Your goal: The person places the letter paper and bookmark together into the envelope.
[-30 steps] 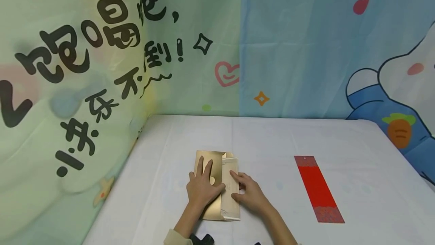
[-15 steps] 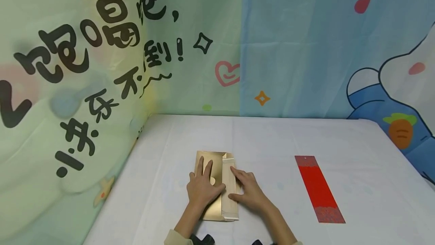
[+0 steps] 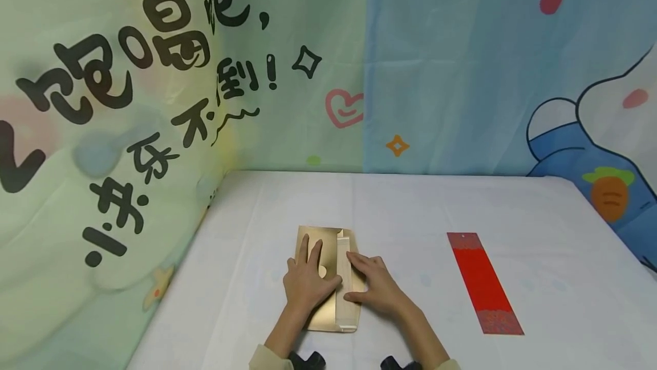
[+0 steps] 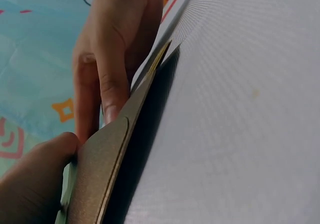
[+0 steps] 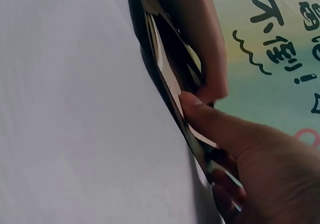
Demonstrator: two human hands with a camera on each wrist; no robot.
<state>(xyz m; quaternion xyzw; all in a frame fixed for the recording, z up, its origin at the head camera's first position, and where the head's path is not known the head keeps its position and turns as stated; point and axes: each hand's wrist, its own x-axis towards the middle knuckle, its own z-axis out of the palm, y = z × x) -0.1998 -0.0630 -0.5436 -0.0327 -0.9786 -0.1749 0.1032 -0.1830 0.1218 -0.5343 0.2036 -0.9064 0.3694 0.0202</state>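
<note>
A gold card folder point(image 3: 324, 316) lies on the white table, its surface shiny and marked with a pale round spot. My left hand point(image 3: 306, 281) rests spread over its left part, fingers pointing away from me. Along its right side a cream paper bundle point(image 3: 344, 301) sits partly under the gold flap. My right hand point(image 3: 378, 287) has thumb and index finger at the bundle's outer edge. In the right wrist view the right thumb point(image 5: 210, 114) presses the pale paper, and the other fingers curl at the gold edge. The left wrist view shows the left thumb point(image 4: 42, 176) against the gold card.
Farther right on the table point(image 3: 410, 210) lies a long red card point(image 3: 484, 281) with patterned ends and a small hole at the top. Printed cloth hangings point(image 3: 287, 130) stand behind the table and along its left side. Black straps point(image 3: 308, 361) show near both wrists.
The cream bundle has slid left under the gold flap, so more gold shows at its right. The right fingertips have shifted slightly left with it. The left hand stays on the folder.
</note>
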